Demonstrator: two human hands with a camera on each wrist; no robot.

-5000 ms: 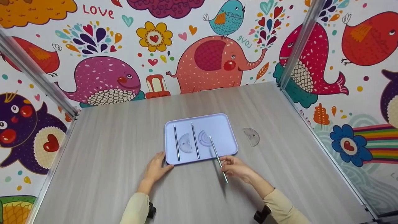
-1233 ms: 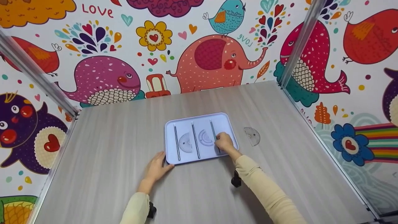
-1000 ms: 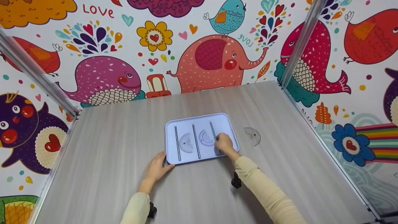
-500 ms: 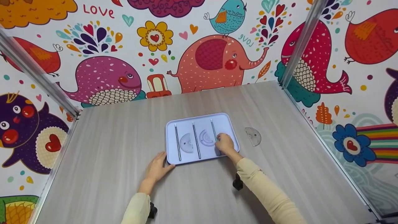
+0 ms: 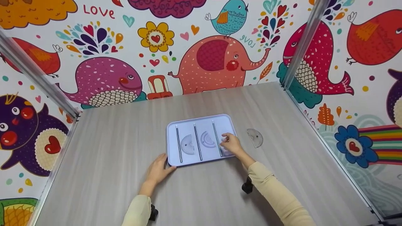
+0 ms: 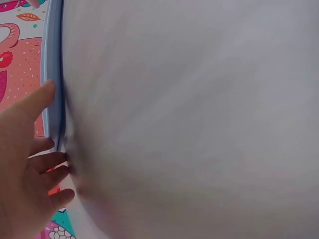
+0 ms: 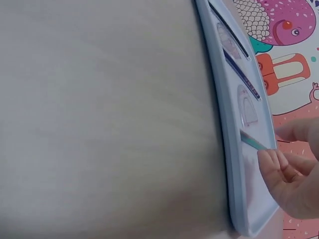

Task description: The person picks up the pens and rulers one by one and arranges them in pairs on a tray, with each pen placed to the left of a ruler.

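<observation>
A lavender tray [image 5: 227,125] lies on the table in the head view. In it, from left to right, are a dark pencil [image 5: 179,144], a clear protractor [image 5: 187,144], another dark pencil [image 5: 197,141], a second protractor [image 5: 207,139] and a green pencil [image 5: 217,138]. My right hand [image 5: 233,145] hovers over the tray's right part, just right of the green pencil, its fingers loosely bent and holding nothing. At the near left corner, my left hand [image 5: 158,169] rests against the tray. The left wrist view shows its thumb on the tray's side [image 6: 53,107].
A third protractor [image 5: 255,138] lies on the wood-grain table [image 5: 119,141] to the right of the tray. Cartoon-printed walls [image 5: 188,18] rise at the back and sides, with metal posts [image 5: 301,47] at the corners.
The right hand brought the green pencil into the tray, laid it down right of the second protractor, let go and shifted slightly right. The left hand has stayed at the tray's corner.
</observation>
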